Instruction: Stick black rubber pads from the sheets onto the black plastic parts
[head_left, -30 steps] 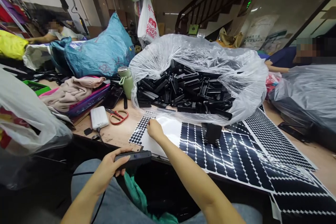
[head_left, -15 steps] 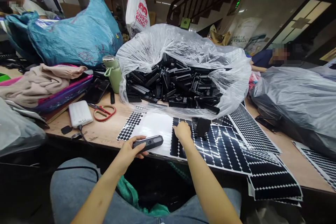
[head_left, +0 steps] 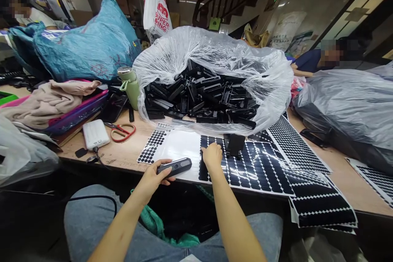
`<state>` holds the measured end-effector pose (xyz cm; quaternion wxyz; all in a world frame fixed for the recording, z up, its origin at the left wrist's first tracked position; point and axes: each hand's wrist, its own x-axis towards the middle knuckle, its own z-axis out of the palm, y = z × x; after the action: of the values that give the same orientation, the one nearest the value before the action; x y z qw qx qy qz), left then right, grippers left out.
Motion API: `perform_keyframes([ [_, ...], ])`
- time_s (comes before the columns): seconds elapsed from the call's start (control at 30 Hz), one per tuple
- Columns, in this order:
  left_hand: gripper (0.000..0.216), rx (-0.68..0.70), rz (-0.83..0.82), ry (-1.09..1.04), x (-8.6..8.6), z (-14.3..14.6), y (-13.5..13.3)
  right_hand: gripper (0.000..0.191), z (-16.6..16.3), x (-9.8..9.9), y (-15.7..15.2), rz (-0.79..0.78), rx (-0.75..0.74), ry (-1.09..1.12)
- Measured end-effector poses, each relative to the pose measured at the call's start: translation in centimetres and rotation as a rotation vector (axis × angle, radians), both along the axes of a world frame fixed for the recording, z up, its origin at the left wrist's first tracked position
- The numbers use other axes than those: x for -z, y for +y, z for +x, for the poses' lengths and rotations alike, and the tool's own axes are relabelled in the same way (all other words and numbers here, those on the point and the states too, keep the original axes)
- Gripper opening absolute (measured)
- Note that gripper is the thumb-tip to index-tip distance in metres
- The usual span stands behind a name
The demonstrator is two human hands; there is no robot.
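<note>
My left hand [head_left: 153,177] is wrapped round one end of a long black plastic piece [head_left: 176,167] with rounded ends and a small round mark. It is held just above the front edge of the sheet. My right hand [head_left: 212,156] is closed, with its fingertips down at the left edge of the black stickers on a sticker sheet [head_left: 258,168]. Whatever lies between those fingertips is hidden. A small black stand-like object [head_left: 236,146] rests on the sheet, right of that hand. The bare white backing [head_left: 184,143] shows on the left, beside small round black stickers [head_left: 152,147].
Behind the sheet, a clear plastic bag [head_left: 211,45] lies open, full of black plastic pieces [head_left: 202,94]. Red-handled scissors [head_left: 123,132], a white power bank [head_left: 95,134] and a green flask [head_left: 130,88] stand left. More sticker sheets [head_left: 322,202] overhang the table edge. A co-worker [head_left: 316,59] sits right.
The camera view has shifted slightly. My left hand keeps hold of the black plastic piece, and my right hand stays at the stickers with hardly any movement.
</note>
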<state>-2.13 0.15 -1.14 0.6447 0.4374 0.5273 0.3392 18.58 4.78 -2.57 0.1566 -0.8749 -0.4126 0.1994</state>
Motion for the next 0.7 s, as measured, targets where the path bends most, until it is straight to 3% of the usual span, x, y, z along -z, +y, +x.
perform_keyframes([
  [0.2, 0.044, -0.005, -0.02, -0.043, 0.5, 0.5, 0.0, 0.028, -0.2, 0.0, -0.4, 0.061, -0.018, 0.046],
  [0.47, 0.042, 0.0, -0.031, -0.072, 1.2, 0.5, 0.1, 0.023, -0.2, 0.3, -1.0, 0.156, 0.006, 0.105],
  [0.63, 0.04, -0.02, -0.059, -0.16, 1.0, 0.2, 0.0, 0.02, 0.3, -0.8, -2.5, 0.264, -0.081, 0.278],
  [0.7, 0.039, 0.007, -0.081, -0.238, 0.4, 0.0, -0.2, 0.023, 0.4, -1.6, -3.8, 0.308, -0.117, 0.5],
])
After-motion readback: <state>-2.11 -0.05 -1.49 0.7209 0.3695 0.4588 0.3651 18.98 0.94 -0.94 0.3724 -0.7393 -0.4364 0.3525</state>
